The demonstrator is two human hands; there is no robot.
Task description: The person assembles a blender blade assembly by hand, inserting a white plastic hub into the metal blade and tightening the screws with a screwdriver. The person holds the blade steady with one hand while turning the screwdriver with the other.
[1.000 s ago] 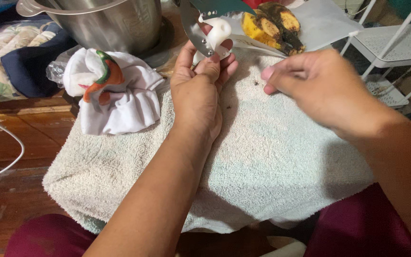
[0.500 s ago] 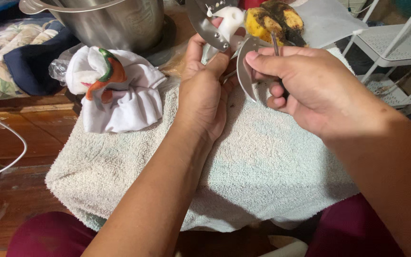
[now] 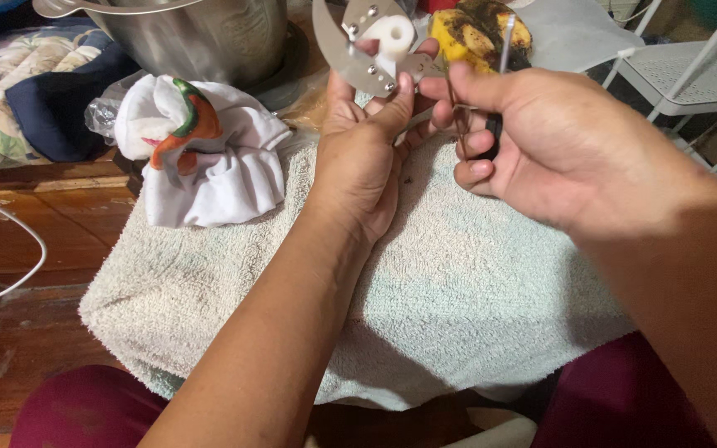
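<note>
My left hand [image 3: 364, 153] holds up a curved steel chopper blade with a white plastic hub [image 3: 373, 43], thumb and fingers pinching its lower edge. My right hand [image 3: 559, 143] is right beside it, closed around a thin tool with a dark handle and a metal shaft [image 3: 501, 50] that sticks up past the index finger. The index fingertip almost touches the blade's right end. Both hands hover over a pale green towel [image 3: 425, 315] spread across my lap.
A crumpled white cloth with an orange and green print [image 3: 201, 149] lies on the towel's left. Behind it stands a steel pot [image 3: 201, 37]. A yellow and brown object [image 3: 475, 29] sits on white plastic at the top. A white wire rack [image 3: 690, 70] is at right.
My right hand rose from the towel, picked up the thin tool and came level with the blade. The left hand kept holding the blade, which now faces the camera.
</note>
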